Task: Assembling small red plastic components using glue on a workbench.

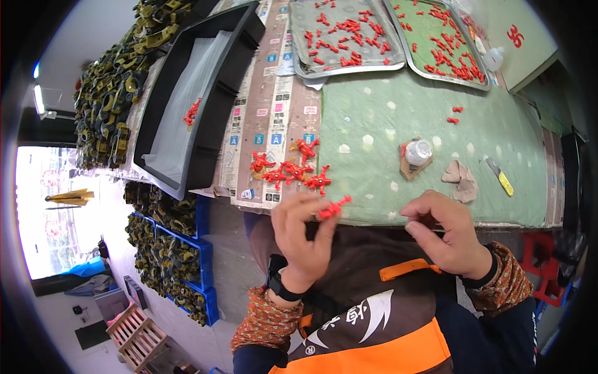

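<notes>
Close to the table's near edge, my left hand [303,234] pinches a small red plastic figure [335,207] between thumb and fingers. Just beyond it lies a loose cluster of similar red figures [293,171] with limb-like parts, some with yellowish bits. My right hand [443,232] hovers over the near edge, its thumb and forefinger slightly apart, with nothing visible between them. Ahead of that hand, a small clear container [418,151] stands on a brown pad. A crumpled beige cloth [461,181] and a knife with a yellow handle [500,177] lie to the right.
Two metal trays [349,70] of small red parts stand at the back. Two loose red pieces [455,118] lie on the green mat [367,124]. A black bin [208,118] with white lining holds red pieces at left. Heaped olive-and-black parts [109,118] and blue crates [205,262] stand beyond it.
</notes>
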Motion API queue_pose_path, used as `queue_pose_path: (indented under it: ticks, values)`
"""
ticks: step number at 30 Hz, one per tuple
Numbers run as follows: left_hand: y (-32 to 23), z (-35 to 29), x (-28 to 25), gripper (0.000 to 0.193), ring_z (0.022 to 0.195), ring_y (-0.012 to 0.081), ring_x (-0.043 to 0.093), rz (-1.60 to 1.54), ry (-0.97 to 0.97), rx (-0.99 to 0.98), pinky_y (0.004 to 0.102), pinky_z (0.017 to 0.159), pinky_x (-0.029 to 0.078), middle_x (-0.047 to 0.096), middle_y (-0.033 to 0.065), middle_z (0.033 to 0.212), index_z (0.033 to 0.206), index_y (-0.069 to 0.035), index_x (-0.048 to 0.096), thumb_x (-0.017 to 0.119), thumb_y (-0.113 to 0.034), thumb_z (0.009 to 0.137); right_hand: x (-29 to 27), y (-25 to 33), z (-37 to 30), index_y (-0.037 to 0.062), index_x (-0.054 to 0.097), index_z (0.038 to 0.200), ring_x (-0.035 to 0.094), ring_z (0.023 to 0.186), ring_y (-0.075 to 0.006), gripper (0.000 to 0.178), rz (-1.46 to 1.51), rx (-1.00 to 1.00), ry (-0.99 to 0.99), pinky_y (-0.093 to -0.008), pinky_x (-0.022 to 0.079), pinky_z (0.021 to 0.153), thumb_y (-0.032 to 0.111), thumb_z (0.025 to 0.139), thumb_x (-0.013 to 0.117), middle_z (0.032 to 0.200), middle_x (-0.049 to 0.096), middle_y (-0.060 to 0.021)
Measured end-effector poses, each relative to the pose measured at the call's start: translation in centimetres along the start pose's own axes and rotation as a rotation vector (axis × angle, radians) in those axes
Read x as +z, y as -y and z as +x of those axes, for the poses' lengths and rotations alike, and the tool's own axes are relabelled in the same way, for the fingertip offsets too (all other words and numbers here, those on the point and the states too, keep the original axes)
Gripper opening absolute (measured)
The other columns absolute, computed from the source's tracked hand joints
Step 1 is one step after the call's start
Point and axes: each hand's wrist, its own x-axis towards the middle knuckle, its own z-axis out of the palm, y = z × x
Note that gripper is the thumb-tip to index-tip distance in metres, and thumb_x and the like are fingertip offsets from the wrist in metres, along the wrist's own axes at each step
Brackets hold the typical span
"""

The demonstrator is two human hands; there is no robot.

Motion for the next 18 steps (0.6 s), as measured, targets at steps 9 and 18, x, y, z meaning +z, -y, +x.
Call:
queue_pose_path:
  ticks: [9,18]
  values:
    - [1.9,5.1,-1.1,0.024,0.106,0.0275,0.055,0.098,0.058,-0.173,0.0394,0.094,0.042,0.061,0.01,0.11,0.104,-0.005,0.068,0.08,-0.007,0.083,-1.6,-0.2,-0.3,-0.0006,0.066,0.105,0.061,0.074,-0.0119,0.014,-0.078,0.024,-0.032,-0.0265,0.05,0.065,-0.002,0.091,0.065,0.088,0.062,-0.0067]
    - [2.6,5.7,-0.1,0.029,0.114,0.033,0.052,0.308,0.15,-0.087,0.044,0.101,0.038,0.059,0.0127,0.114,0.108,-0.008,0.07,0.08,-0.009,0.081,-7.5,-0.9,0.6,-0.0009,0.066,0.098,0.063,0.07,-0.0218,0.01,-0.315,0.022,-0.237,-0.0323,0.05,0.065,0.0,0.089,0.067,0.083,0.063,-0.0115]
